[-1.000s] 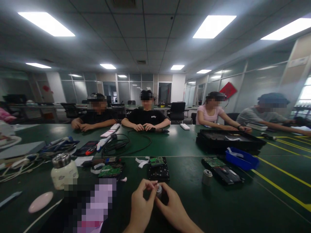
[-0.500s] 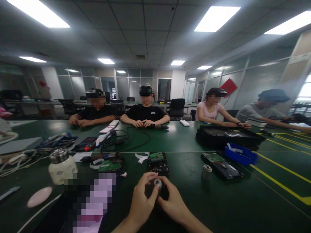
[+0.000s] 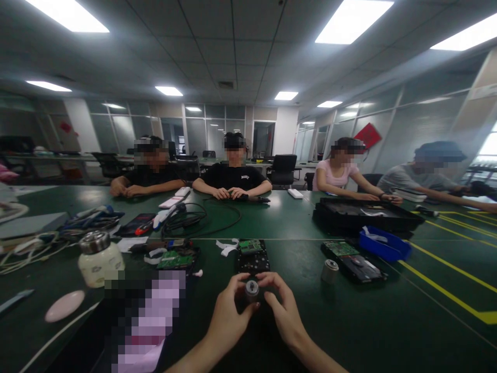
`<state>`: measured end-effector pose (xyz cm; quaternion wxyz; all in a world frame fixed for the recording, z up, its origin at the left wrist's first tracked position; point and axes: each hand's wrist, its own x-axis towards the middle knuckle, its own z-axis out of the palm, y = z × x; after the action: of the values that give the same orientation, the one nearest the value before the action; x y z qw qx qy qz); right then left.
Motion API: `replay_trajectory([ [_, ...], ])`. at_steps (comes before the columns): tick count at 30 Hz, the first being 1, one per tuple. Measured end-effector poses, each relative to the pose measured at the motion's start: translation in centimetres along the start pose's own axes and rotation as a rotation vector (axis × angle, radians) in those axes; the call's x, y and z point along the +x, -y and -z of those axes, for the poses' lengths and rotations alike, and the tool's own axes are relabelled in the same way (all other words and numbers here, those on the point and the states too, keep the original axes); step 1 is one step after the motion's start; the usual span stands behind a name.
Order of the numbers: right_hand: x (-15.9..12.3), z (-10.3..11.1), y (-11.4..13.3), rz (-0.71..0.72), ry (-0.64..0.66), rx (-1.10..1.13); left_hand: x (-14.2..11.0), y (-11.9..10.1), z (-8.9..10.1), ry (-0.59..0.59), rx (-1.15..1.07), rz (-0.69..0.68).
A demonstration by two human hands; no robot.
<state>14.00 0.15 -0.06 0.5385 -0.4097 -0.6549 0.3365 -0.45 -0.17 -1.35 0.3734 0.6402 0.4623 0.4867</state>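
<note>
A small grey motor [image 3: 252, 293], a metal cylinder with a short dark shaft on top, sits upright between my hands at the front middle. My left hand [image 3: 232, 311] curls around its left side, thumb across the lower front and fingers behind. On the other side, my right hand [image 3: 284, 311] is loosely curved, its thumb apart from the motor and its fingertips near the top rear edge. Whether the motor's base rests on the table is hidden. Just behind is a black hard drive with a green circuit board [image 3: 253, 255]. A second metal cylinder [image 3: 330, 271] stands to the right.
Another opened drive [image 3: 359, 265] lies by a blue tray [image 3: 382, 244] and a big black tray [image 3: 365, 215]. Leftward are a cream jar [image 3: 100, 261], a pink oval object [image 3: 64, 306], a circuit board [image 3: 174, 260] and cables. Several people sit across the green table [image 3: 388, 331].
My left thumb has slid off the motor's top to its lower front. My right hand has opened and drawn slightly to the right, uncovering the shaft. The view has tilted slightly.
</note>
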Motion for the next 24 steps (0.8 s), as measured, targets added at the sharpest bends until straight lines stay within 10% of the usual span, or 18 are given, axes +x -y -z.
replay_trajectory([
  [10, 1.2, -1.4, 0.9, 0.028, -0.049, -0.07, -0.1, 0.2, 0.0, -0.039, -0.029, -0.013],
  [16, -0.7, 4.5, 3.8, -0.092, 0.121, -0.173, 0.0, 0.0, -0.1, -0.058, -0.003, 0.019],
  [24, -7.5, 9.9, 1.0, -0.177, 0.313, -0.351, -0.2, -0.2, 0.2, -0.041, 0.01, 0.04],
])
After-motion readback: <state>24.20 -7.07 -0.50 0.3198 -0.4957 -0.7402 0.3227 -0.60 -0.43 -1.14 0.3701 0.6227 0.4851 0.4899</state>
